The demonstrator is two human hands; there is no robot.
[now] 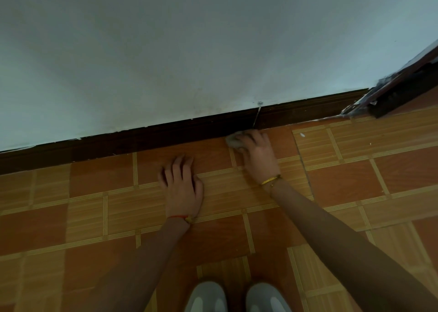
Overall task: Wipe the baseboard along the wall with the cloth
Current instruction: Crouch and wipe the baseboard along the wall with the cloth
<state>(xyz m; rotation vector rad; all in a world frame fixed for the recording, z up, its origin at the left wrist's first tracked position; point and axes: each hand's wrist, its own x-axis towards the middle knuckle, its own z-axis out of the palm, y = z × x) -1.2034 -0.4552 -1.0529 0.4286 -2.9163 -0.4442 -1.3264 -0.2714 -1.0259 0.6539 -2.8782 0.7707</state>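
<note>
A dark brown baseboard (166, 134) runs along the foot of the pale wall, rising from left to right. My right hand (257, 153) grips a small grey cloth (233, 141) and holds it against the baseboard's lower edge where it meets the floor. Only the cloth's left part shows past my fingers. My left hand (181, 183) rests on the tiled floor a short way left of it, with its fingertips bent onto the tile and nothing in it.
The floor (355, 176) is orange and tan patterned tile. A dark door frame (400, 91) with paint smears ends the baseboard at the right. A thin pale streak (257, 114) crosses the baseboard above the cloth. My two grey shoes (237, 297) stand at the bottom edge.
</note>
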